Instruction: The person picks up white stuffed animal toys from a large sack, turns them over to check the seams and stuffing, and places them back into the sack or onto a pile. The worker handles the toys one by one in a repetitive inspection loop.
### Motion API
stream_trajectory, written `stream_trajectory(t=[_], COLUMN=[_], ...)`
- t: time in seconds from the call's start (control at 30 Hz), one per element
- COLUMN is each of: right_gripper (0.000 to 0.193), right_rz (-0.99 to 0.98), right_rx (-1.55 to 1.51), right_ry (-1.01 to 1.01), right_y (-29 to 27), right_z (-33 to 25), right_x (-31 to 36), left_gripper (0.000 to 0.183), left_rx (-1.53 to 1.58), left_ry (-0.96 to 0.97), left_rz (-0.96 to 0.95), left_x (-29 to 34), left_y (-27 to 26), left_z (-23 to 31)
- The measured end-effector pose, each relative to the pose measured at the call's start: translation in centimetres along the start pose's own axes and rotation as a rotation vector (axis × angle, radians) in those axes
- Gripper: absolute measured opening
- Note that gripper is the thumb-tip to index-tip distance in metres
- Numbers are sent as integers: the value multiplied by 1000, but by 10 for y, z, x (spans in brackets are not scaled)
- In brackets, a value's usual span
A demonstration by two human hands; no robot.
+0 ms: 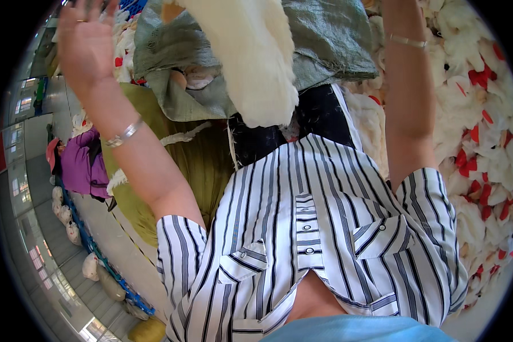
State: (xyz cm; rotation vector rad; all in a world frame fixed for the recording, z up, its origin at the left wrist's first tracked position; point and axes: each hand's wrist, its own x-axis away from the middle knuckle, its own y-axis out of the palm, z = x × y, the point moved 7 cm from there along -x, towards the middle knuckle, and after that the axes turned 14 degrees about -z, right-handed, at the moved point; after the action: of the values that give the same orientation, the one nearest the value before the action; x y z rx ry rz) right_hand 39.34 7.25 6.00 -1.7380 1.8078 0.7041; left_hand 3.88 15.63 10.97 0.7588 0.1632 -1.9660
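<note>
My left hand (88, 48) is raised at the upper left, its fingers stretched out and slightly apart, a little blurred, with nothing visible in it. My right forearm with a bracelet reaches up past the top edge, so my right hand is out of sight. Between my arms, a long cream plush piece (259, 62) hangs down in front of me toward my lap. Its upper end is cut off by the top of the picture. Behind it, a grey-green woven sack (330, 40) lies over my knees, with some pale pieces showing in its folds.
A heap of white plush pieces with red parts (476, 137) spreads along my right. An olive-green sack (194, 165) stands by my left side. Farther left are a purple garment (85, 162) and a row of sacks (111, 285) along a blue edge.
</note>
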Motion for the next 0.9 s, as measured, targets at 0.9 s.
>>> stream_trajectory(t=[0.9], right_gripper=[40], right_rz=[-34], right_rx=[286], right_ry=[619], right_y=[74], right_z=[74], right_x=[201], left_gripper=[9], left_rx=[-229], left_ry=[-562], left_rz=[188], left_x=[213], left_y=[-38], left_z=[-141])
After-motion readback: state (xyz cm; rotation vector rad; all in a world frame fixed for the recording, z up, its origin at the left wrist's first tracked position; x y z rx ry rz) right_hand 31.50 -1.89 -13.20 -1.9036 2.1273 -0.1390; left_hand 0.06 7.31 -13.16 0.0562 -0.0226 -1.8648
